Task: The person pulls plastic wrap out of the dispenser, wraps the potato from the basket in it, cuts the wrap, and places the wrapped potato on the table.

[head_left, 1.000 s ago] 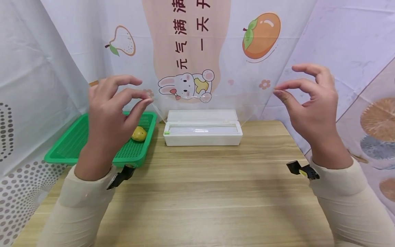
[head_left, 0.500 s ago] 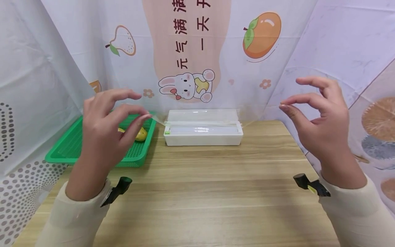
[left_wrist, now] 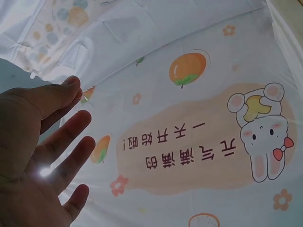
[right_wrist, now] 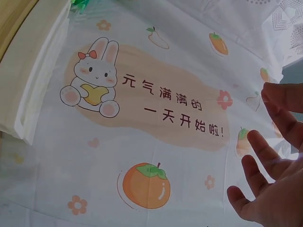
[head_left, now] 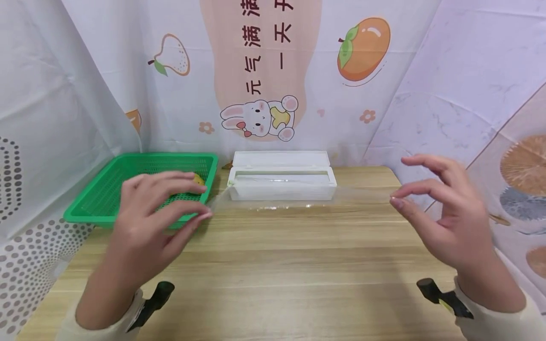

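Observation:
A sheet of clear cling film stretches between my two hands, faint except for its glints and creases. It runs across the front of a white cling film dispenser, whose lid stands raised. My left hand pinches the film's left corner between thumb and index finger, the other fingers spread. On the right, my right hand pinches the other corner in the same way. Both hands are above the table, nearer to me than the dispenser. In the wrist views, the left hand and right hand show thumb and index finger meeting.
A green plastic basket stands at the back left, partly behind my left hand. Inside it lies a yellow fruit, mostly hidden. The wooden table meets a printed cloth at the back and sides.
Both hands have come down and towards me, still pinching the film. Its edge has dropped from above the dispenser to in front of it. The dispenser and basket have stayed in place.

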Action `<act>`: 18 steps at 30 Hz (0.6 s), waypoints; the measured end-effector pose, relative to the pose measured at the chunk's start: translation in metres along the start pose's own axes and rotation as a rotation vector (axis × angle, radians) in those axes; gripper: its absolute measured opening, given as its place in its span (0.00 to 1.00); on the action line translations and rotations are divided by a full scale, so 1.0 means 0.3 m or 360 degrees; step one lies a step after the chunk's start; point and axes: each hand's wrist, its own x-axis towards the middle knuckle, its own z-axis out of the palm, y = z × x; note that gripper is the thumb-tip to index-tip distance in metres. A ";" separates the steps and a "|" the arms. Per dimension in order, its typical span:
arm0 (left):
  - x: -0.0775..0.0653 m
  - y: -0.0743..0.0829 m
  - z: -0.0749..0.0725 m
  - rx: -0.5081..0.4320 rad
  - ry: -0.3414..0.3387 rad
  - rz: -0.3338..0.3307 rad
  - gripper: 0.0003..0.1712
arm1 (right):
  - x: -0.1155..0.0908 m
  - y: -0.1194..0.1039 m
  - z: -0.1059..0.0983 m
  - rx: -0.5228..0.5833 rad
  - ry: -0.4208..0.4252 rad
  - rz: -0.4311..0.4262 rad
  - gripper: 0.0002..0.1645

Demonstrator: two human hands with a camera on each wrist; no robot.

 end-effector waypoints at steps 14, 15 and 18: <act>-0.242 0.057 -0.007 -0.0259 -0.0423 0.0001 0.14 | -0.222 -0.009 -0.014 0.0311 -0.0433 -0.0023 0.05; -0.259 0.058 -0.002 -0.0282 -0.0452 -0.0006 0.13 | -0.241 -0.001 -0.014 0.0303 -0.0475 0.0007 0.06; -0.307 0.055 0.015 -0.0353 -0.0520 -0.0020 0.11 | -0.297 0.024 -0.008 0.0234 -0.0585 0.0100 0.13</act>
